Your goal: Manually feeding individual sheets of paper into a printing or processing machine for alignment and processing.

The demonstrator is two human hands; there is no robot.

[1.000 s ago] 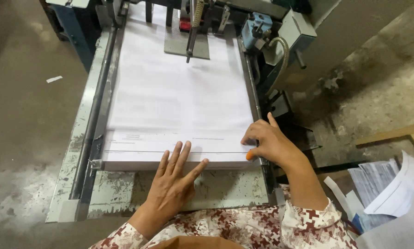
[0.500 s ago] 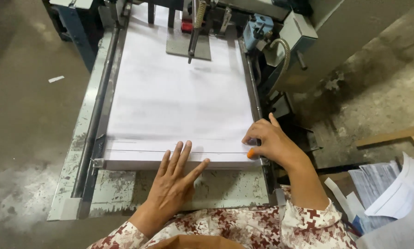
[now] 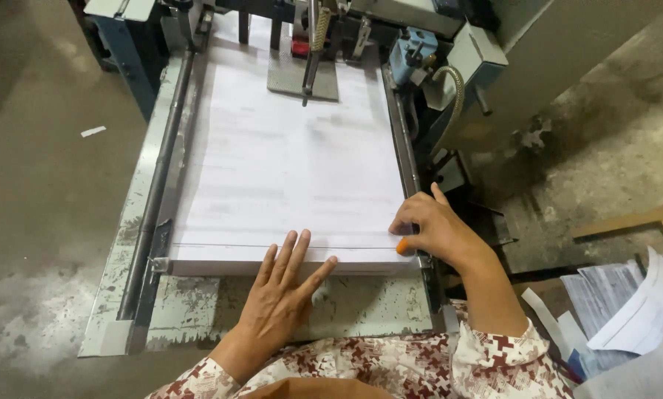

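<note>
Left hand [image 3: 283, 292] lies flat, fingers spread, on the paper stack's [image 3: 287, 170] lower edge; right hand [image 3: 427, 229] cups its lower-right corner; bare floor [image 3: 43, 192] lies left.

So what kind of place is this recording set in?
Most likely a print shop or paper-finishing workshop. A stack of white sheets lies on a worn metal machine feed table, both hands squaring its near edge, and loose printed paper is piled on the bare concrete floor.

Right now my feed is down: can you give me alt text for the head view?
A person's left hand lies flat on the near edge of a white paper stack on a worn metal feeder table, while the right hand grips the stack's right near corner. Loose sheets lie on the floor at right.
</note>
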